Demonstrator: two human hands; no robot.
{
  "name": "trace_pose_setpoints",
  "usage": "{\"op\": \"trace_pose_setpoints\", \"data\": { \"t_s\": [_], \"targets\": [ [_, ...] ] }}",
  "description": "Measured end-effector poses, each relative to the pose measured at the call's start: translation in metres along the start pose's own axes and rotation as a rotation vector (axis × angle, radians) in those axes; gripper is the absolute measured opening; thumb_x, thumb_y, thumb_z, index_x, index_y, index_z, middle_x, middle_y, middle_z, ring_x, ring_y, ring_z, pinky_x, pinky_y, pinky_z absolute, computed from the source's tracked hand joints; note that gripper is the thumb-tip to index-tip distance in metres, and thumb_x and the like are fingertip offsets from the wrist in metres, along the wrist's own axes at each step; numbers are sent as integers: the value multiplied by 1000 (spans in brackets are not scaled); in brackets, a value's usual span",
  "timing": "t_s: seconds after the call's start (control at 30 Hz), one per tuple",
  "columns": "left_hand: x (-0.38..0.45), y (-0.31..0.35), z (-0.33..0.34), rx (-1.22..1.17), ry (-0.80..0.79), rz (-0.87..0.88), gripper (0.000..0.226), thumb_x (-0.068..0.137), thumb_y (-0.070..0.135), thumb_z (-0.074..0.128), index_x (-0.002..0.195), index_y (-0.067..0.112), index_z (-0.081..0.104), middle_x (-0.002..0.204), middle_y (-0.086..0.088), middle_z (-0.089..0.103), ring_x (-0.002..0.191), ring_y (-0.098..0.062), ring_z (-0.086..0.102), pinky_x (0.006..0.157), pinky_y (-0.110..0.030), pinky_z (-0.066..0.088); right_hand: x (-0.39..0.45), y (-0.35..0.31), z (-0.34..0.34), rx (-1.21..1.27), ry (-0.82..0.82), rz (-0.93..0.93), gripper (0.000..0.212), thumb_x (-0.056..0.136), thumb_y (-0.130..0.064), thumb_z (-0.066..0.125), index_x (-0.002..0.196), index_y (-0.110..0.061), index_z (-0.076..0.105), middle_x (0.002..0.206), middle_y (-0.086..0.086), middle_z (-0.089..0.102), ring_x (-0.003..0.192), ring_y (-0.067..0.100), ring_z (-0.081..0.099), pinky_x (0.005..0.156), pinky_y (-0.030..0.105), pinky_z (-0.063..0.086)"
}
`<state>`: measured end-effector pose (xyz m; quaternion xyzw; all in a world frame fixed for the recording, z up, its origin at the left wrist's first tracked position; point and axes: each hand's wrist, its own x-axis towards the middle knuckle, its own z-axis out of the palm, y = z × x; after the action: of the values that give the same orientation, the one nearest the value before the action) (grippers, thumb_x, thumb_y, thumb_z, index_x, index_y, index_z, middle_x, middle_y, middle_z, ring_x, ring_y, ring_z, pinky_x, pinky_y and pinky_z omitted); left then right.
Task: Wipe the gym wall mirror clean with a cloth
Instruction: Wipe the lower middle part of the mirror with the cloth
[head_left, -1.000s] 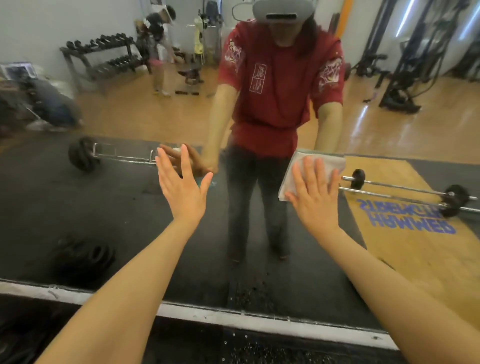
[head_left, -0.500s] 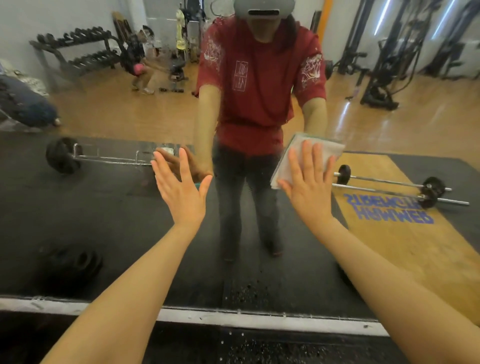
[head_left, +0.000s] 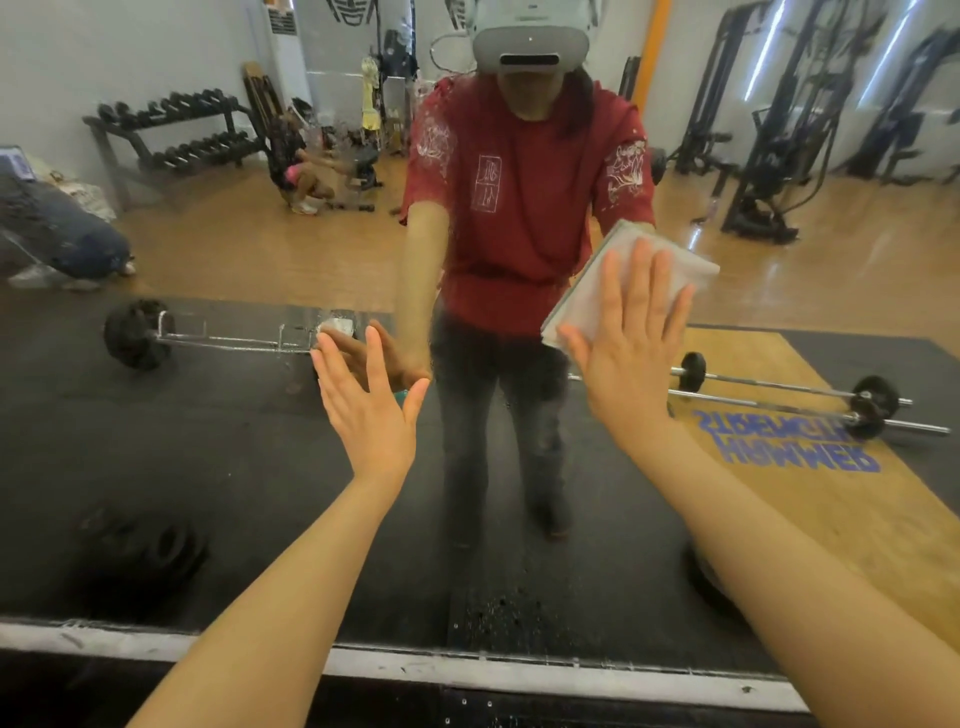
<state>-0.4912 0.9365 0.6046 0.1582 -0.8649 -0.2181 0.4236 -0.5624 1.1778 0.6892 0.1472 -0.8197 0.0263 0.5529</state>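
Head view: a folded white cloth (head_left: 623, 291) is pressed flat against the mirror (head_left: 208, 467) by the right hand (head_left: 631, 358), fingers straight and spread. Its long axis is tilted, running lower-left to upper-right. The left hand (head_left: 371, 415) is laid open-fingered on the glass, holding nothing.

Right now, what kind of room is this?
Most likely a gym. The big wall mirror reflects a dumbbell rack, barbells on dark floor mats, and weight machines.

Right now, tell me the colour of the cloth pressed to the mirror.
White, slightly greyish: the cloth under the right hand, clearest in the head view.
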Motion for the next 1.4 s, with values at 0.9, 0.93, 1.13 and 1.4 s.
{"op": "trace_pose_setpoints", "data": {
  "t_s": [0.9,0.93,1.13,1.4],
  "targets": [
    [0,4,-5,-2,-15,-15,77,90,60,39,155,32,10,161,-27,7,148,-46,11,108,-65,32,-32,-4,19,-87,-41,-516,86,92,-43,46,159,-14,0,164,9,1,153,27,-2,119,54,6],
    [0,4,-5,-6,-15,-17,77,89,60,39,155,32,10,161,-27,6,148,-46,11,108,-64,32,-18,-3,14,-79,-18,-463,87,91,-44,47,158,-14,0,164,10,-1,153,27,-5,118,54,5],
    [0,3,-4,-8,-13,-16,76,90,59,39,155,32,11,161,-27,6,148,-46,10,109,-63,31,31,-1,-4,25,39,-208,86,92,-47,60,157,-12,16,160,19,18,148,36,11,117,60,11],
    [0,1,-3,-3,-10,2,75,91,62,35,155,31,12,161,-28,5,149,-46,9,110,-64,30,-103,33,35,-53,-113,-379,85,93,-44,53,159,-15,8,166,12,-5,153,31,-2,117,59,10]
  ]
}}
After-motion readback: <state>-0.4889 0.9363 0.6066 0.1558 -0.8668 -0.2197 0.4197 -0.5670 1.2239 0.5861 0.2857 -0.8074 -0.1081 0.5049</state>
